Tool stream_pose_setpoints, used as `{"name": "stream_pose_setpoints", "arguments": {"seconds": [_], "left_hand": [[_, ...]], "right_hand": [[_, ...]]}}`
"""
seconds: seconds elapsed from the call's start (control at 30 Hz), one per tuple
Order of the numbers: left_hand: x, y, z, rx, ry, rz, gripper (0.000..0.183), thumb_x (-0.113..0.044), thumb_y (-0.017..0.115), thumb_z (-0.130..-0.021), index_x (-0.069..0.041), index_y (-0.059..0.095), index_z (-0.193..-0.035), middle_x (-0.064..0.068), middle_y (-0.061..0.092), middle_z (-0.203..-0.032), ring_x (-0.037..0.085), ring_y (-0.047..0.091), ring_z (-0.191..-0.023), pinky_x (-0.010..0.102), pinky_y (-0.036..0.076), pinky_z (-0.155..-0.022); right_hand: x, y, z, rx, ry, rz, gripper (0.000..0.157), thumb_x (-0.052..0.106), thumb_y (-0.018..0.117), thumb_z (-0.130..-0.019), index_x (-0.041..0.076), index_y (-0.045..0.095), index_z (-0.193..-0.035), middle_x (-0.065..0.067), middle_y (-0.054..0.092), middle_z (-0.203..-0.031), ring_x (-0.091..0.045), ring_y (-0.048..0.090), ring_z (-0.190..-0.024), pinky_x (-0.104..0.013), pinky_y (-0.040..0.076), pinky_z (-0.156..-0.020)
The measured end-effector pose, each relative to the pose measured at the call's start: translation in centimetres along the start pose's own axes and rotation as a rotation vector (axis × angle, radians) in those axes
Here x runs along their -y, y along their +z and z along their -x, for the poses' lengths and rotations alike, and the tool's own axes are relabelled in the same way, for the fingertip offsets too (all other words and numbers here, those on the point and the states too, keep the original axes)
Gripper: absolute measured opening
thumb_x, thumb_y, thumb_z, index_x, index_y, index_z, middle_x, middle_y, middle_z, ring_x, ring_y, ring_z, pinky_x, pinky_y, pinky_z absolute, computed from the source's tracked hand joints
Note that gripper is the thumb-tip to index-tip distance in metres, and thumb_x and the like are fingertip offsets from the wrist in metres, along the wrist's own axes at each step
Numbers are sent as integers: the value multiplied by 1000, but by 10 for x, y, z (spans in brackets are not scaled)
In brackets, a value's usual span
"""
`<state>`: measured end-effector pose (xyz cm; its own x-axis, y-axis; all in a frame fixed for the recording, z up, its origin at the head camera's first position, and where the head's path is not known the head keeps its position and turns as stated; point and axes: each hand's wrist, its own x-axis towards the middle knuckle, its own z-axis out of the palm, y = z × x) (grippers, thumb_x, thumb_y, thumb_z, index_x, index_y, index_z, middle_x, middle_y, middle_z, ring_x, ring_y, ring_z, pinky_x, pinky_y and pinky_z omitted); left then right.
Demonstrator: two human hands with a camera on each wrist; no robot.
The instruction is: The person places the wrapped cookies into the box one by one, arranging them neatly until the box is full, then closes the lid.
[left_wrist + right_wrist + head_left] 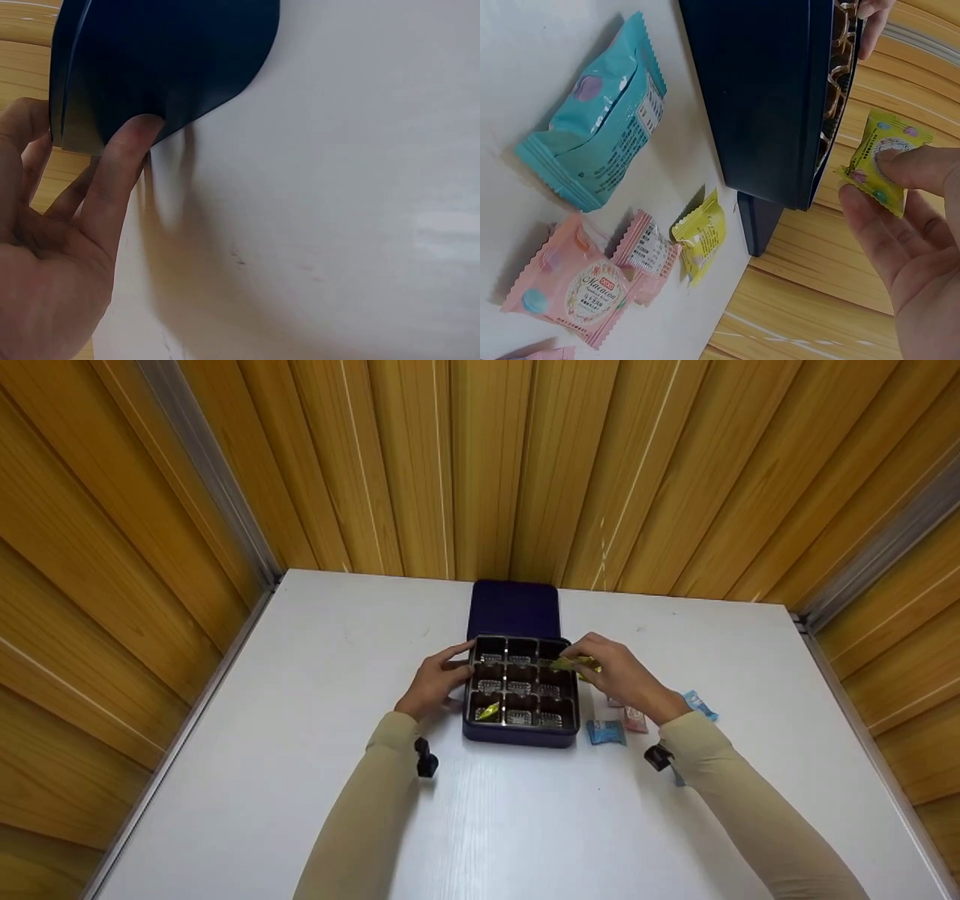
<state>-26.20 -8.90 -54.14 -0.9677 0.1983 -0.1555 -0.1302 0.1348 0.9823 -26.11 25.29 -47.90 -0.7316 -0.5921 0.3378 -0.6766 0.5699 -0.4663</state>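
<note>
A dark blue tin box (520, 735) with a brown divided tray inside stands at the table's middle. My left hand (435, 682) holds its left side near the back corner, thumb (135, 139) against the wall. My right hand (619, 671) pinches a yellow wrapped macaron packet (889, 157) between thumb and fingertips, above the box's back right compartments. Another yellow packet (490, 711) lies in the front left compartment. The other compartments show bare bottoms, though my right hand partly covers the back right one.
The blue lid (514, 609) lies behind the box. Right of the box lie blue packets (606, 732), pink packets (581, 285) and a yellow packet (701, 236), some partly hidden by the right arm in the head view. Wooden panels (487, 472) stand behind the white table (337, 645).
</note>
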Motion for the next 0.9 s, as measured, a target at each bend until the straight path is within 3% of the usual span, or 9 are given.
{"name": "stream_pose_setpoints", "arguments": {"seconds": [0.27, 0.53, 0.9], "left_hand": [[-1, -1, 2, 3, 7, -5, 57, -15, 67, -104, -26, 54, -159, 21, 63, -144, 37, 65, -128, 56, 65, -74], [-3, 1, 1, -2, -11, -38, 57, -16, 66, -104, -29, 54, -158, 17, 64, -143, 33, 67, -126, 38, 59, -57], [-2, 0, 1, -3, -10, -20, 56, -15, 67, -104, -28, 55, -157, 20, 64, -143, 35, 66, -125, 48, 64, -66]], "right_hand": [[6, 2, -1, 19, 2, -16, 32, -10, 75, -94, 6, 74, -121, -8, 68, -111, -27, 70, -106, -44, 62, -90], [15, 4, -3, 35, -53, -17, 32, -10, 76, -93, 5, 73, -121, -9, 69, -112, -29, 70, -106, -44, 61, -89], [26, 8, -4, 82, -63, -34, 31, -10, 76, -93, 6, 74, -120, -9, 69, -116, -28, 70, -108, -42, 62, -90]]}}
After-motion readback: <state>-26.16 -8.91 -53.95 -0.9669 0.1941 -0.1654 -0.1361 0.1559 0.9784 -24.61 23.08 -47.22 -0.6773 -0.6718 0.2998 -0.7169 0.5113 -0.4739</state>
